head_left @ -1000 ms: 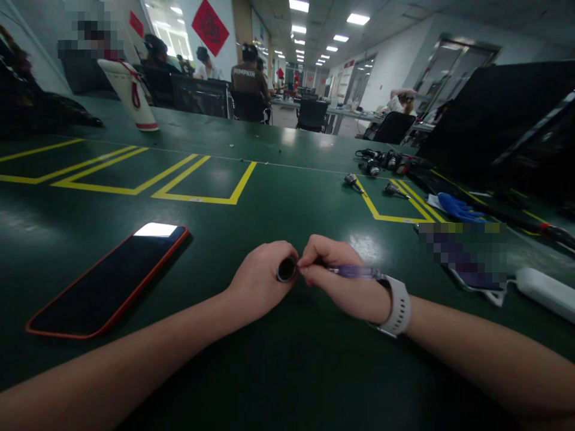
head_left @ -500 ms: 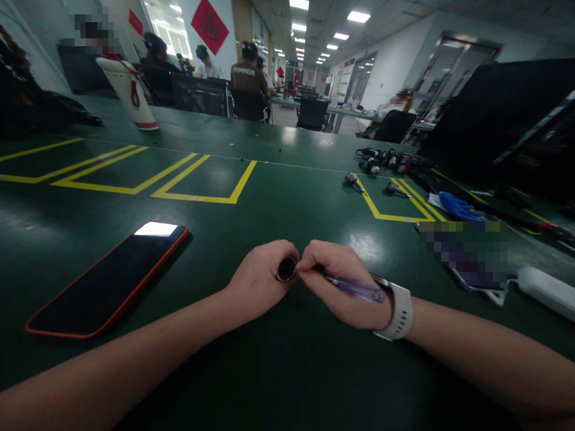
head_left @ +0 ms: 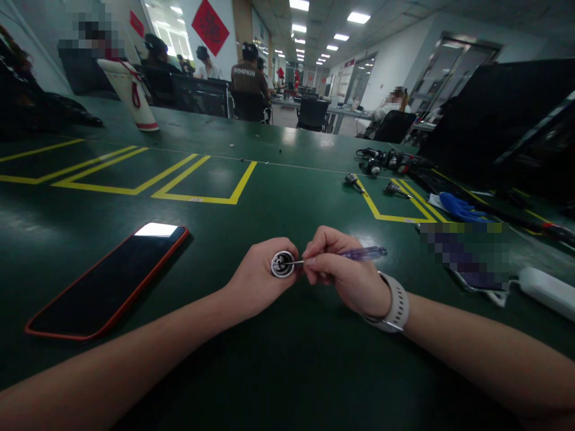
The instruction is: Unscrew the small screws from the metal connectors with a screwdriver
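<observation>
resting on the green tabletop (head_left: 278, 197), the left hand (head_left: 256, 278) is clenching its grip round a small round metal part (head_left: 282, 264), near centre. the right hand (head_left: 344, 278) is grasping a purple-handled screwdriver (head_left: 359, 254), its tip lying in the part's open face.

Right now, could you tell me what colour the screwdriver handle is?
The screwdriver handle is translucent purple; head view.
</observation>
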{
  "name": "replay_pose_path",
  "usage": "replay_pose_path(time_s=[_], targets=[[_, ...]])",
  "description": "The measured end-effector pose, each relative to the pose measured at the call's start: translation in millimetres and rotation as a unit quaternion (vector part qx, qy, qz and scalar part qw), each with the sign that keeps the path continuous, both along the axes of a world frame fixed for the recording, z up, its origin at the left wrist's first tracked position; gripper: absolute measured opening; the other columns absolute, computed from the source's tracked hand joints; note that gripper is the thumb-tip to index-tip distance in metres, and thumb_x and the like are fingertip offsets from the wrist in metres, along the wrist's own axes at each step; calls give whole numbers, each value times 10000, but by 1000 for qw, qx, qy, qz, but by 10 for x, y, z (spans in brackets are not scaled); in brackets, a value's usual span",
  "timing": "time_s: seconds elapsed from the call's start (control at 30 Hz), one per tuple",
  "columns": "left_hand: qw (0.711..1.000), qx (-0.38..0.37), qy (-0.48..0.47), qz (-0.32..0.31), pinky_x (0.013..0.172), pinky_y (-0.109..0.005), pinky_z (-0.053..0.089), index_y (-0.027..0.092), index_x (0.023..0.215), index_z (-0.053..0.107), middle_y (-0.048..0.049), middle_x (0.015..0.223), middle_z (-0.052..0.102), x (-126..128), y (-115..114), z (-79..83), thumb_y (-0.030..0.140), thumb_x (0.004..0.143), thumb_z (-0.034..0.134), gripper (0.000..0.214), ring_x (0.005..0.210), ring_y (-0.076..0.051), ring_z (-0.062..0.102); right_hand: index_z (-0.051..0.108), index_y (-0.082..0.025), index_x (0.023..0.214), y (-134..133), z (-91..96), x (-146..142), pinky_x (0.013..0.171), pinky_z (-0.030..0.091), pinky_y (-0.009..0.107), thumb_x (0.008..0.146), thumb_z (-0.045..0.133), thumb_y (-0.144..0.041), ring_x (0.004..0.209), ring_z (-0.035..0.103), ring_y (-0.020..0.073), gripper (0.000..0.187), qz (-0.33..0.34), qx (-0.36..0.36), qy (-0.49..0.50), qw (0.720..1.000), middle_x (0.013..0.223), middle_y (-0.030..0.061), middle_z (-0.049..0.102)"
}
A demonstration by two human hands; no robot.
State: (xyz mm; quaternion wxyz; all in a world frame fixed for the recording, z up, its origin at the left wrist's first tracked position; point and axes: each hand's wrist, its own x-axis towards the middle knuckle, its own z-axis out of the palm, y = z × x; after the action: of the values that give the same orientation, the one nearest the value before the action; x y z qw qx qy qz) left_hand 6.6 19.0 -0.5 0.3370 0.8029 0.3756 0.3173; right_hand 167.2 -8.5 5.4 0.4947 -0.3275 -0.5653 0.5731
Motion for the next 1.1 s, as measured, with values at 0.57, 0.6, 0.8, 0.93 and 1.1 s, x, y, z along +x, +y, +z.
replay_pose_path(time_s=[0.57, 0.6, 0.8, 0.93, 1.1], targets=[[999, -27, -27, 34, 537, -237, 403, 173, 658, 552, 29, 638, 567, -1, -12, 3, 153, 659, 587, 40, 603, -121, 525, 505, -183, 804, -132, 32, -13, 534, 424, 205, 778, 536, -73, 591, 535, 79, 117, -76, 230, -220, 945, 693, -33, 551], [999, -31, -28, 34, 534, -236, 401, 172, 662, 553, 30, 635, 565, -1, -9, 0, 156, 662, 588, 38, 598, -119, 521, 500, -184, 802, -120, 37, -13, 525, 423, 202, 777, 543, -79, 586, 534, 80, 116, -74, 209, -208, 953, 686, -34, 550], [996, -58, -51, 48, 503, -225, 388, 169, 666, 545, 45, 608, 542, 14, 67, 21, 191, 673, 613, 72, 556, -103, 496, 535, -159, 729, 38, 111, 6, 493, 425, 198, 744, 639, -138, 561, 535, 78, 106, -32, 100, -130, 986, 679, -5, 605], [995, -66, -40, 64, 508, -228, 392, 170, 688, 554, 41, 635, 556, 18, 122, 43, 178, 669, 622, 71, 572, -108, 508, 572, -148, 748, 129, 182, 24, 490, 424, 207, 729, 666, -190, 554, 533, 79, 105, -8, 63, -121, 991, 690, -2, 609], [991, -54, -51, 114, 543, -242, 405, 178, 706, 539, 40, 651, 560, 110, 127, 57, 136, 683, 596, 75, 604, -118, 522, 569, -156, 695, 219, 211, 6, 545, 430, 241, 802, 547, -247, 603, 547, 108, 142, -41, 87, -140, 985, 652, 4, 600]])
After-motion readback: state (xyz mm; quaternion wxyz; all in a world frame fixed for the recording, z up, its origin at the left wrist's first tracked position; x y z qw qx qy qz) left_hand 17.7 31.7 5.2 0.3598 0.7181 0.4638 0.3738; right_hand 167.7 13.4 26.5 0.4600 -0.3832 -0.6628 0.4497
